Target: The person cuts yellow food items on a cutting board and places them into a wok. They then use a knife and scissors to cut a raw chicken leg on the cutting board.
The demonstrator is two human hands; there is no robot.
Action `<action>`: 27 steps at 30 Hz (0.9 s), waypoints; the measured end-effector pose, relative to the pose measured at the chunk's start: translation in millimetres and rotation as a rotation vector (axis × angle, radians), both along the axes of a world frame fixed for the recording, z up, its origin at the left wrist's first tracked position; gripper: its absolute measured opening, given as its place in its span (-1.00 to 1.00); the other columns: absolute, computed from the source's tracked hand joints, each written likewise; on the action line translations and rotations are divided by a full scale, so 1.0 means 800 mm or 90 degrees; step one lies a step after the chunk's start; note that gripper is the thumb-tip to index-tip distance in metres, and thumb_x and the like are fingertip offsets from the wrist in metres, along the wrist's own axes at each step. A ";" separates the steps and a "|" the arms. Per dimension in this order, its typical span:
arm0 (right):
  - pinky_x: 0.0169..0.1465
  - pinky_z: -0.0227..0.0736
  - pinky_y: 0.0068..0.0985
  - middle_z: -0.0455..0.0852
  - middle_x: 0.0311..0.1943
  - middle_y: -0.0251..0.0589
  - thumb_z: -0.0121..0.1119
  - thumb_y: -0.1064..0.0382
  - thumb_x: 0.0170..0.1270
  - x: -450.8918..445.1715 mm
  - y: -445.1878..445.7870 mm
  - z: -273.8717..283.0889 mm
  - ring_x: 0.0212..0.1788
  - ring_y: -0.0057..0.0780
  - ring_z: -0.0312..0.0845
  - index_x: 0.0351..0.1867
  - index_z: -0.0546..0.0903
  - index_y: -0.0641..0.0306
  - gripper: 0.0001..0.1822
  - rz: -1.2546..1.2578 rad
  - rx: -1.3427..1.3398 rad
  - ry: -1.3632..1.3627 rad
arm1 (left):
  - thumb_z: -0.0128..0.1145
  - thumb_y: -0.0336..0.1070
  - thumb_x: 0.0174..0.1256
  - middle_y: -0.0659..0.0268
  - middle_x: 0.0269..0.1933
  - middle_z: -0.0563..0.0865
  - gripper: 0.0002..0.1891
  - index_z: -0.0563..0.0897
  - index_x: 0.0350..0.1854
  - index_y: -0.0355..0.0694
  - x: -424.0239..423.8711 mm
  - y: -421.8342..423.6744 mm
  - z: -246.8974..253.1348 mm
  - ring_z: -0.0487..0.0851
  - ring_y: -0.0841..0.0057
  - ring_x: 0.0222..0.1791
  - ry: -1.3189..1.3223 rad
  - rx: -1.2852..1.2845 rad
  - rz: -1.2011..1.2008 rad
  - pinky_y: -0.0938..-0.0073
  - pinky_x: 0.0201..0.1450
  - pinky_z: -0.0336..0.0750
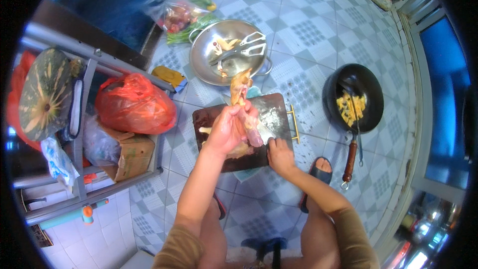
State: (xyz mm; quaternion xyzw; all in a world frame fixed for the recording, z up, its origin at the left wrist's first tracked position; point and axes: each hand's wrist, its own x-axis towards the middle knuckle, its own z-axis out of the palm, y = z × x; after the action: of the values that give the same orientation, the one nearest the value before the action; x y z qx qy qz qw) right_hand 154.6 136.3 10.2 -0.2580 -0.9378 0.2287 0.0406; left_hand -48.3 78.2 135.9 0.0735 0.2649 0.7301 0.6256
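Note:
My left hand (pixel 232 129) grips a long piece of raw poultry (pixel 241 89), raised above a dark cutting board (pixel 276 106) on the floor. Beside it, my right hand (pixel 281 155) is closed on the handle of a knife (pixel 265 131); its pale blade passes behind the meat. More raw poultry (pixel 241 151) lies on the board, partly hidden by my left hand and forearm. Beyond the board, a two-handled steel wok (pixel 201 63) holds scissors (pixel 254 46) and small poultry parts (pixel 225 43).
A black wok (pixel 375 97) with yellow food pieces and a metal utensil stands at right. Plastic bags of food (pixel 179 11) and green vegetables (pixel 186 33) lie beyond the steel wok. At left, a metal rack holds a pumpkin (pixel 46 97), a red bag (pixel 136 104) and a cardboard box (pixel 134 157).

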 end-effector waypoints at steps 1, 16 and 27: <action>-0.23 0.51 -0.24 0.48 -0.30 -0.04 0.20 0.31 0.10 -0.004 0.001 0.006 -0.17 -0.10 0.48 -0.15 0.43 0.29 -0.70 0.007 0.005 -0.005 | -0.12 -0.09 0.37 0.32 -0.32 0.48 -0.78 0.37 -0.20 -0.14 0.000 -0.002 0.002 0.51 0.56 -0.38 0.013 0.006 0.004 0.60 -0.52 0.39; -0.15 0.38 -0.31 0.54 -0.33 -0.08 0.16 0.26 0.24 -0.035 0.023 0.190 -0.22 -0.17 0.49 -0.21 0.55 0.33 -0.81 -0.058 -0.383 0.332 | -0.02 -0.17 0.32 0.28 -0.28 0.54 -0.79 0.44 -0.24 -0.22 0.025 0.001 0.012 0.54 0.50 -0.36 0.067 -0.076 0.027 0.48 -0.35 0.48; -0.15 0.38 -0.37 0.59 -0.45 -0.13 -0.09 0.10 0.33 -0.018 0.023 0.140 -0.32 -0.30 0.53 -0.33 0.53 0.31 -0.69 -0.161 -0.618 0.091 | 0.02 -0.22 0.38 0.39 -0.48 0.58 -0.84 0.53 -0.35 -0.15 0.068 0.002 -0.041 0.56 0.57 -0.51 0.038 -0.327 0.007 0.52 -0.52 0.43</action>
State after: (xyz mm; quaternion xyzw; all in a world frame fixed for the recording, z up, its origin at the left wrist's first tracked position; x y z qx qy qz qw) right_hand 140.0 154.7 121.9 -0.3424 -0.6796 0.6488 0.0071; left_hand 6.0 79.7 103.3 -0.0679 0.4603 0.6396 0.6119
